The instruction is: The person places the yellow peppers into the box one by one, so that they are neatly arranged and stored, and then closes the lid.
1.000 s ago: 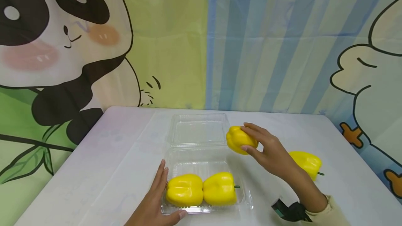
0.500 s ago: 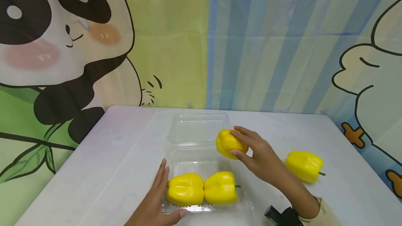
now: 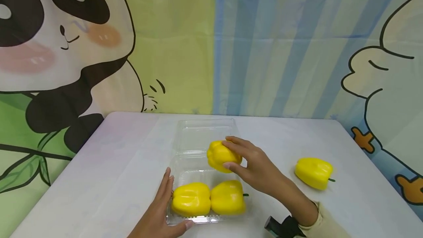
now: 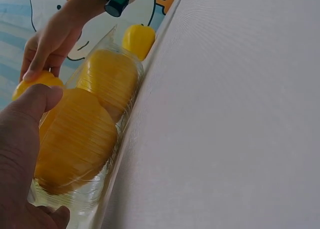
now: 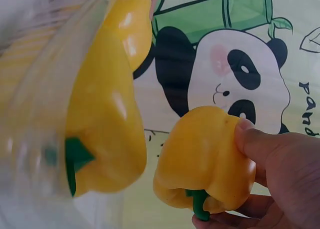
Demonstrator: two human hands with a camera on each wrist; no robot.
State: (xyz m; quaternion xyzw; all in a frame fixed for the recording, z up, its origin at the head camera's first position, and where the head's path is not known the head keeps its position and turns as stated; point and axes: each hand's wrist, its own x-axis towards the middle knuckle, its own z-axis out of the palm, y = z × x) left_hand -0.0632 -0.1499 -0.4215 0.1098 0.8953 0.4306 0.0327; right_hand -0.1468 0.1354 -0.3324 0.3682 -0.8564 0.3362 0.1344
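Note:
In the head view my right hand (image 3: pixel 252 159) grips a yellow bell pepper (image 3: pixel 220 156) over the back half of a clear plastic clamshell box (image 3: pixel 195 220). The right wrist view shows its green stem hanging below, with thumb and fingers on its sides. Two more yellow peppers, a left one (image 3: pixel 191 199) and a right one (image 3: pixel 228 197), lie end to end along the front of the box. My left hand (image 3: pixel 158 208) rests against the box's left side, fingers straight and thumb at the front edge. In the left wrist view the thumb (image 4: pixel 35 101) overlaps the peppers.
A loose yellow pepper (image 3: pixel 314 173) lies on the white table (image 3: pixel 99 179), right of my right forearm. The box's clear lid (image 3: pixel 205 135) is folded back flat behind the base. A printed curtain (image 3: pixel 178 43) hangs behind the table's far edge.
My right hand has carried its pepper leftward and slightly nearer, from the right of the box to above its back half. My left hand has stayed at the box's side.

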